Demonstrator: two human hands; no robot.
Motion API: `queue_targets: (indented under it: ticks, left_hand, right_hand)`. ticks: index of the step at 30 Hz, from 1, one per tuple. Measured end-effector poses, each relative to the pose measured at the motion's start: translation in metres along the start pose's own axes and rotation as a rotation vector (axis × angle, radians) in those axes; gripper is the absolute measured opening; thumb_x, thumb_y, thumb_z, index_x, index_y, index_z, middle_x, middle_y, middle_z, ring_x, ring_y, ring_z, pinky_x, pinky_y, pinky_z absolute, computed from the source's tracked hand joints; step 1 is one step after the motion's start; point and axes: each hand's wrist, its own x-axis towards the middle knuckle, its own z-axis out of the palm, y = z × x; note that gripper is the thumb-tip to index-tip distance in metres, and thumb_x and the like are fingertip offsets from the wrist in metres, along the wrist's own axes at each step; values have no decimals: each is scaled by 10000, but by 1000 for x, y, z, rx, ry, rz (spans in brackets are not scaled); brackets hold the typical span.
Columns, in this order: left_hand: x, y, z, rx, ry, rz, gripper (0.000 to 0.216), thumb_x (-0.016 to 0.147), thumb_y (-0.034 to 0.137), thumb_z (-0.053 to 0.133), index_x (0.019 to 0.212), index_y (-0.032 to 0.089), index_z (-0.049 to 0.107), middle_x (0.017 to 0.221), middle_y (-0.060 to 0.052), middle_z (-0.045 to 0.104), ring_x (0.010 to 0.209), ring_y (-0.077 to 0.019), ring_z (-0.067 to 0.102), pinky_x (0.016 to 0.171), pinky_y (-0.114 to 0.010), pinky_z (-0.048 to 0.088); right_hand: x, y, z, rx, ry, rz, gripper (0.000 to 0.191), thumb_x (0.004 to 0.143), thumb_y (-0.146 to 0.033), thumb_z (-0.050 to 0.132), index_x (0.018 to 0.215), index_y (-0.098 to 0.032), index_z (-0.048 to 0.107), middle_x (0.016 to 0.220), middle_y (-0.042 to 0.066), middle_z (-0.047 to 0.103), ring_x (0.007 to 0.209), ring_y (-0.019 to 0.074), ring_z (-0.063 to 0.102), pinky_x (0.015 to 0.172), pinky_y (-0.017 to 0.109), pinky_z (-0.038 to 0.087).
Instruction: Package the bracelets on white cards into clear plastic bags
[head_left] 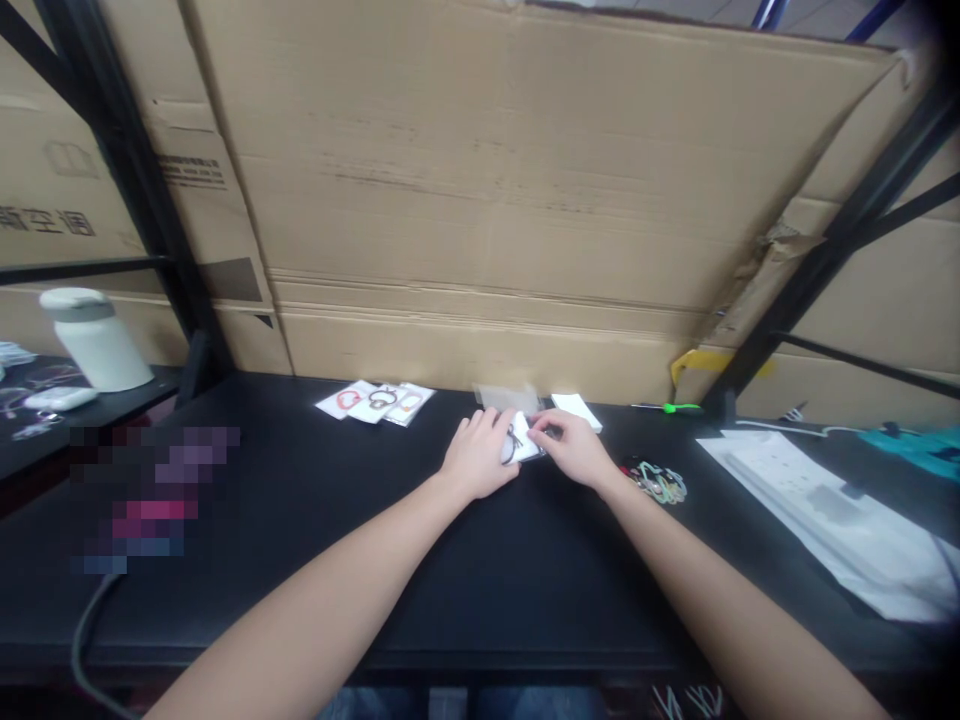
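Grip: left hand (478,455), right hand (571,448), white card (523,440) between.

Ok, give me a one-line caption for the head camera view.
Left hand and right hand meet over a white card with dark cord on a black workbench beside coloured cords.
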Motion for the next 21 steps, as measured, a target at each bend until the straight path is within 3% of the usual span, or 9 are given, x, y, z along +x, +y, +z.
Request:
queue_targets:
  ticks: [4, 9, 12, 21]
  left_hand:
    - [0, 0, -1, -6, -13, -4, 658, 751, 389, 616, 1326, 254, 325, 1129, -87, 517, 1015, -284, 487, 859, -406, 372]
    - [0, -1, -6, -25, 14, 56, 675, 748, 392, 616, 1338, 249, 320, 1144, -82, 511, 1014, -283, 480, 868, -413, 365]
    - [1, -1, -8, -25, 3, 112, 652, 741, 333, 610, 1327, 244, 338, 1157, -78, 501, 1029, -274, 473, 893, -407, 346]
    - [1, -4, -7, -29, -16, 183, 710, 724, 282, 609, 1364, 226, 306, 1185, -81, 506, 1062, -274, 466, 909, -399, 341]
  right_hand:
    - [2, 0, -2, 88, 12, 28, 151, 784, -315, 606, 699, -203, 660, 1025, 74, 664, 954, 223, 601, 864, 398, 442]
    - [5, 1, -11, 272, -89, 64, 205, 822, -353, 565, 729, -210, 679, 1105, 61, 648, 994, 214, 596, 895, 390, 432]
    - [5, 1, -16, 215, -95, 68, 197, 824, -351, 563, 772, -214, 694, 1005, 53, 679, 913, 205, 611, 865, 371, 439]
    - [0, -3, -17, 215, -307, 92, 228, 818, -375, 565, 790, -198, 705, 802, 11, 670, 688, 160, 559, 691, 303, 433]
